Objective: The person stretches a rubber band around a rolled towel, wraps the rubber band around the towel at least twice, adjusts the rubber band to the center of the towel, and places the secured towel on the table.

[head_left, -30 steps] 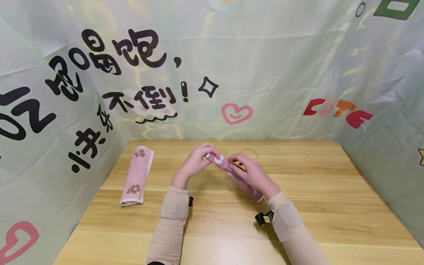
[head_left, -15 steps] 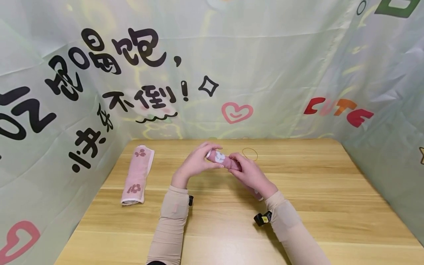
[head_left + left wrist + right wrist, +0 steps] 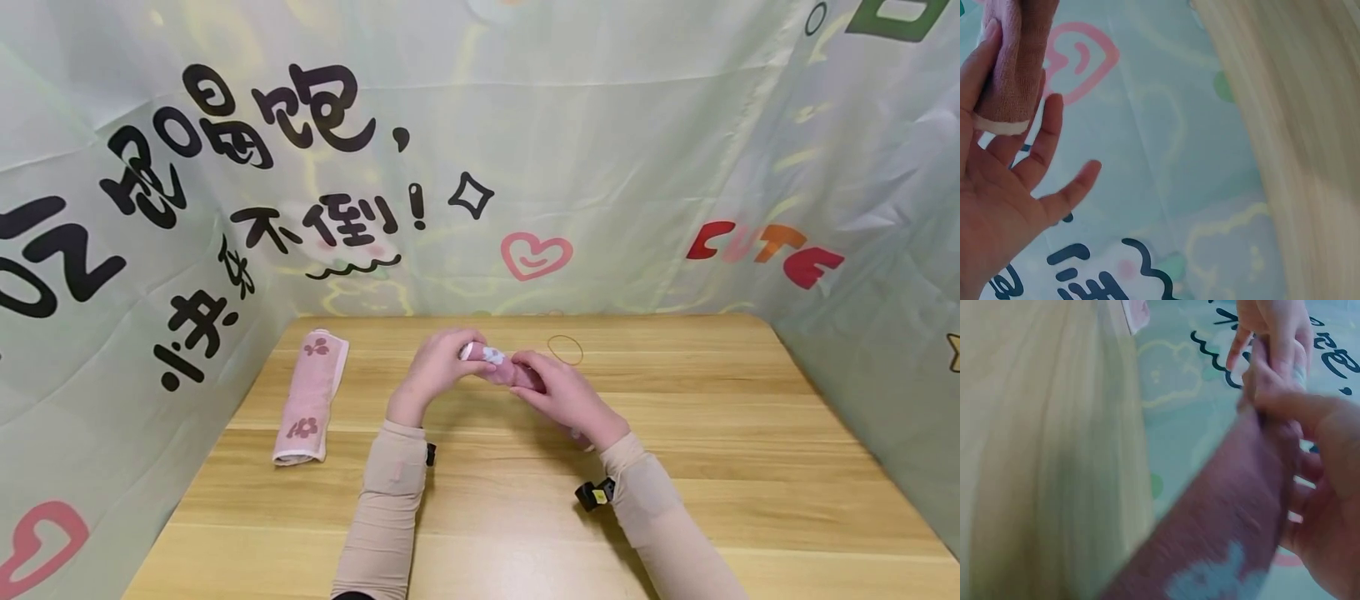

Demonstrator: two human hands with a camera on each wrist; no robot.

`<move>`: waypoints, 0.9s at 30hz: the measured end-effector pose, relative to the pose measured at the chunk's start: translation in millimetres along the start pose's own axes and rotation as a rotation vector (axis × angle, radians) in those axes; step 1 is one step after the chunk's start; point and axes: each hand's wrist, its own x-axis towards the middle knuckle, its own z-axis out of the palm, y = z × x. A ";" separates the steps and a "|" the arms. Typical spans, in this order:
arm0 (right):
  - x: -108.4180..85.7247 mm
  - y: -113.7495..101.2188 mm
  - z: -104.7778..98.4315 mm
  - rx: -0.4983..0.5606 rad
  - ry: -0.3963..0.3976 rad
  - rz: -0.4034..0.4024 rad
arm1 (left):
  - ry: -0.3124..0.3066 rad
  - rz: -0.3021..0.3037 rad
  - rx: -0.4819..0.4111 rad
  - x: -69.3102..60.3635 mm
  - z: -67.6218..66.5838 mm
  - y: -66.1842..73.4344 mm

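A darker pink rolled cloth with white patterns is held above the table between both hands. My left hand pinches its far left end, thumb on one side and fingers behind; in the left wrist view the cloth's white-edged end lies between thumb and fingers of the left hand. My right hand grips its middle, and the rest hangs below that hand. In the right wrist view the cloth narrows where the right hand pinches it.
A folded light pink cloth with flower patterns lies at the left of the wooden table. Near the back edge, beyond the right hand, lies a thin yellowish band. Printed fabric walls stand around the table.
The right fingers have closed round the cloth's middle, and the left thumb has shifted along its end. The cloth's left end has tilted slightly. The light pink cloth has stayed put.
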 end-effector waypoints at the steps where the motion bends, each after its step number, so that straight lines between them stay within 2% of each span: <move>1: -0.5 -0.1 -1.7 0.028 -0.010 0.003 | 0.002 0.010 -0.007 -0.3 -0.7 -0.7; 4: -2.0 -0.5 -6.1 0.081 0.010 -0.030 | 0.000 0.046 -0.044 -1.3 -2.6 -3.2; 10: -1.0 -0.9 -4.1 0.049 0.152 -0.155 | -0.021 0.133 -0.121 -2.8 -5.4 -3.7; 16: 0.7 -0.4 -1.0 0.057 0.213 -0.255 | -0.006 0.165 -0.131 -2.1 -5.2 1.9; 27: 0.5 3.6 -5.0 0.031 0.200 -0.243 | 0.070 0.188 -0.063 2.0 4.6 7.3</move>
